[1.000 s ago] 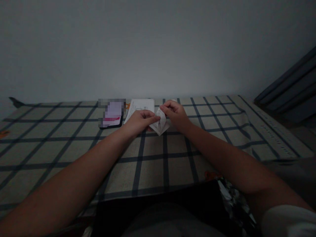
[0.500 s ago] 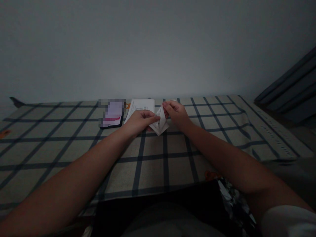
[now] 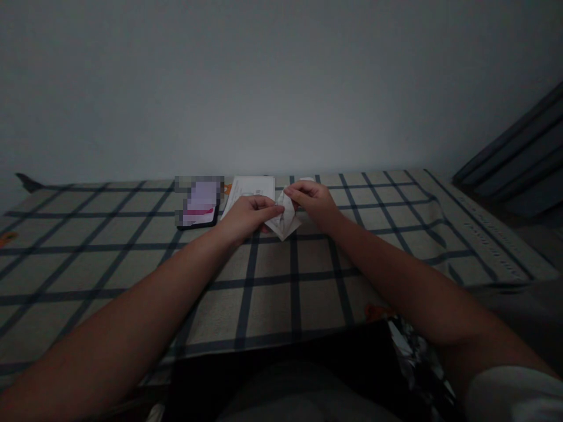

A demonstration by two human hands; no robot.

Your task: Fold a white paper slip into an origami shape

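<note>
A small piece of folded white paper [image 3: 287, 221] is held just above the checked cloth, its pointed corner toward me. My left hand [image 3: 251, 217] pinches its left side, with the thumb lying on top near the central fold. On the other side my right hand [image 3: 311, 198] grips a raised flap at the top between thumb and fingers. Both hands are closed on the paper. The undersides of the fingers are partly hidden.
A checked tablecloth [image 3: 211, 316] covers the table, which meets a plain wall [image 3: 281, 88]. Left of my hands lie a phone [image 3: 200, 205] with a blurred screen and white printed sheets [image 3: 253, 185]. Dark folded fabric [image 3: 519, 158] hangs at the right.
My right hand has shifted slightly left, bringing the raised flap down and over toward my left thumb. My left hand stays nearly still.
</note>
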